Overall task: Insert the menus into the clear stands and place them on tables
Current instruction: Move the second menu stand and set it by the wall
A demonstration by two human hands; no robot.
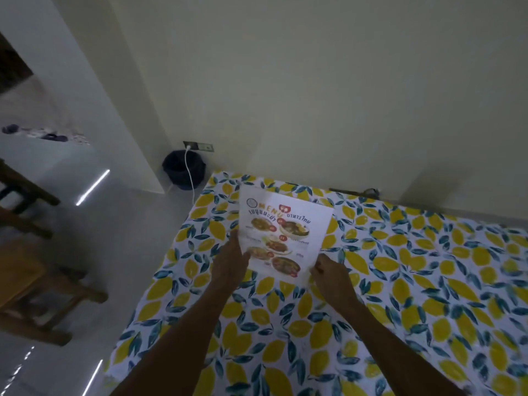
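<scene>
Menu sheet (281, 237) held over the lemon-print bench (400, 281), left hand (231, 258) fingers pinching its left edge, right hand (328, 271) fingers pinching its bottom-right corner; no clear stand visible, so insertion and table placement look undone.

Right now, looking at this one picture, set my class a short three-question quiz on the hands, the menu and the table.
1. True or false: both hands hold the menu at its lower edge.
2. What pattern covers the tablecloth? A) stripes B) lemons and leaves C) plain white
3. Fill in: the dark bin stands on the floor against the ____.

Key:
1. True: the left hand grips the lower left side, the right hand the lower right corner.
2. B
3. wall, beyond the table's far left corner, under a socket.
</scene>
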